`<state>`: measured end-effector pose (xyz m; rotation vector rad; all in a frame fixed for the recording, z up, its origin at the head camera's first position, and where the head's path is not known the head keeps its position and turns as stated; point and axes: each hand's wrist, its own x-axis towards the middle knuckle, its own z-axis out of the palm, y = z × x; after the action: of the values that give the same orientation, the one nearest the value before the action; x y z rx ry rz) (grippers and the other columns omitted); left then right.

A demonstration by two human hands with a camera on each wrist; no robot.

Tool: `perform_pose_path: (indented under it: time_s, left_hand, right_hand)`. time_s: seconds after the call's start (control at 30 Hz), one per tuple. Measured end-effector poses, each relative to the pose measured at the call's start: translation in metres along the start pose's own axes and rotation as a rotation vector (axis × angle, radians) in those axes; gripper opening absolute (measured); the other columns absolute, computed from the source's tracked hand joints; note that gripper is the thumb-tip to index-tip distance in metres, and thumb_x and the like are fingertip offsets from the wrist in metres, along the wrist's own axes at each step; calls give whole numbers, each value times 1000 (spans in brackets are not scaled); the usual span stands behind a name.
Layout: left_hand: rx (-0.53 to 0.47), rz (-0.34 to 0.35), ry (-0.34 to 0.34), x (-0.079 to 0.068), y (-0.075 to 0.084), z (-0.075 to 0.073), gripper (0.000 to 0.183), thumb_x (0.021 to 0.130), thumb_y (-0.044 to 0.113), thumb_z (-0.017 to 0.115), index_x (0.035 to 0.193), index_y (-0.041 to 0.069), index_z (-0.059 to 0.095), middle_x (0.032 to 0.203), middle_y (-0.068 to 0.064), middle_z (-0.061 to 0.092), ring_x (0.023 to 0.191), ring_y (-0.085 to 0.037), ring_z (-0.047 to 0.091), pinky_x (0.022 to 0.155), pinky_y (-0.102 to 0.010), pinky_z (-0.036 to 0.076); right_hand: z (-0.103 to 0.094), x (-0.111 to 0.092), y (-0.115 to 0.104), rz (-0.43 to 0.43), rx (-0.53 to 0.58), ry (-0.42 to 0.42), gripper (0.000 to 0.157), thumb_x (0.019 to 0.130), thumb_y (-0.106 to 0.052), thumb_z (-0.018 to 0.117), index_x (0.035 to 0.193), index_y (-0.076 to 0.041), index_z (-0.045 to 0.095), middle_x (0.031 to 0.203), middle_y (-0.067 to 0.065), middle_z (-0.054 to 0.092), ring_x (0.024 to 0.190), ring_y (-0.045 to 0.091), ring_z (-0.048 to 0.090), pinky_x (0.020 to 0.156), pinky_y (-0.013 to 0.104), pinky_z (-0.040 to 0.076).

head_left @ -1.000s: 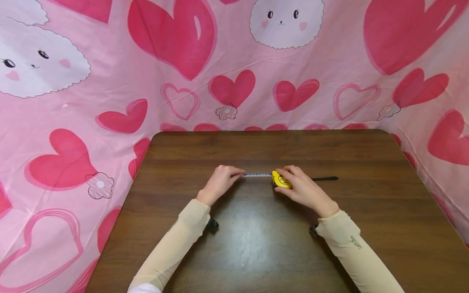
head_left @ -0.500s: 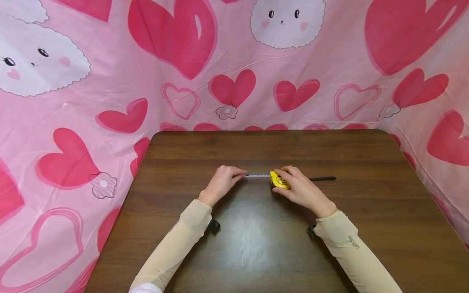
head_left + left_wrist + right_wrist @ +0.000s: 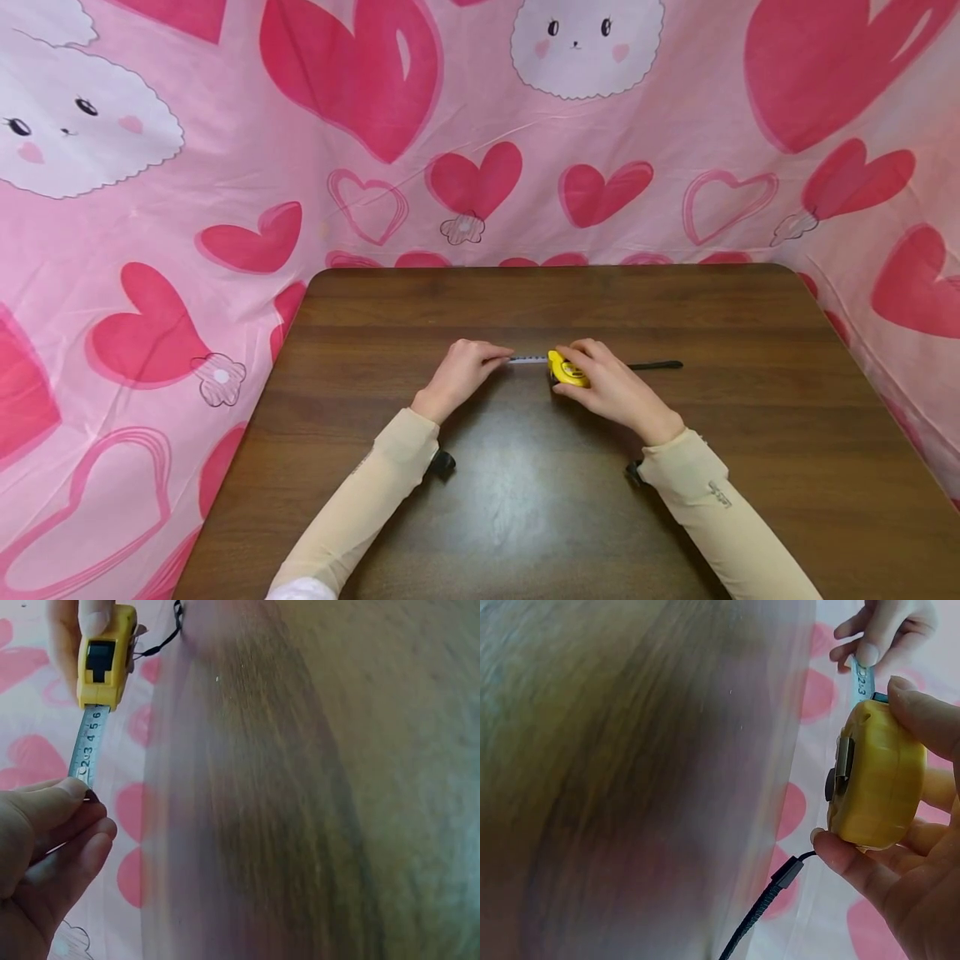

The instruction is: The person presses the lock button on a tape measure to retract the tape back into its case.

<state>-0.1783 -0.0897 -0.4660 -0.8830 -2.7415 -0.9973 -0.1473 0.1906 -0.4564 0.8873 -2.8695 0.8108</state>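
My right hand (image 3: 618,387) grips a yellow tape measure (image 3: 881,780), thumb and fingers on opposite sides of its case. A short length of white blade (image 3: 88,742) is drawn out to the left, its numbers up to about 6 showing in the left wrist view. The blade's end is pinched between the thumb and fingers of my left hand (image 3: 459,377). A metal clip (image 3: 844,757) sits on the case's side. From the case a black wrist strap (image 3: 656,365) trails to the right.
A brown wooden table (image 3: 495,508) lies beneath both hands. Behind and beside it hangs a pink cloth (image 3: 517,125) printed with hearts. Small black devices (image 3: 442,464) are strapped at both wrists, below the beige sleeves.
The visible blade has grown shorter. My left hand has shifted a little right and my right hand, with the tape measure, a little left; both keep their hold.
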Motion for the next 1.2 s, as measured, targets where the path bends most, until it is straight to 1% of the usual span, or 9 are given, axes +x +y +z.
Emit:
perform_pose_path:
  time_s: [0.27, 0.43, 0.67, 0.87, 1.07, 1.2]
  left_hand:
    - [-22, -5, -20, 2, 3, 3, 25, 92, 5, 78, 117, 6, 80, 109, -6, 79, 97, -18, 76, 91, -35, 61]
    - [-30, 7, -26, 2, 4, 6, 24, 93, 5, 77, 117, 5, 80, 108, -6, 80, 96, -17, 76, 89, -35, 61]
    - [-37, -14, -59, 3, 9, 10, 24, 96, 10, 75, 119, 8, 80, 109, -5, 79, 97, -16, 76, 89, -33, 61]
    - [-19, 13, -60, 4, 12, 13, 23, 96, 10, 74, 118, 7, 80, 108, -6, 80, 96, -17, 76, 88, -33, 61]
    - [-26, 8, -69, 5, 12, 18, 23, 98, 12, 72, 120, 10, 80, 110, -4, 79, 97, -14, 76, 88, -30, 61]
    - [-35, 16, -59, 6, 13, 19, 22, 98, 13, 73, 119, 11, 80, 109, -4, 80, 96, -14, 76, 87, -30, 61]
  right_hand:
    - [0, 1, -4, -6, 11, -15, 63, 92, -31, 82, 144, -3, 60, 129, 15, 59, 110, 29, 57, 94, 47, 56]
    - [3, 1, -5, -23, 12, -13, 63, 92, -32, 82, 144, -3, 60, 129, 15, 59, 110, 28, 58, 94, 46, 56]
    - [8, 0, -7, -39, 8, -12, 63, 92, -31, 82, 144, -4, 60, 129, 15, 59, 111, 28, 57, 94, 46, 56]
    - [9, 0, -11, -50, 9, -14, 63, 92, -32, 82, 144, -3, 60, 129, 15, 59, 110, 28, 57, 94, 45, 57]
    - [10, -1, -12, -48, 4, -25, 64, 92, -32, 82, 145, -3, 60, 129, 16, 59, 111, 28, 57, 95, 46, 56]
    - [10, -1, -12, -49, 0, -24, 64, 92, -32, 82, 144, -3, 60, 129, 16, 59, 111, 29, 58, 95, 46, 56]
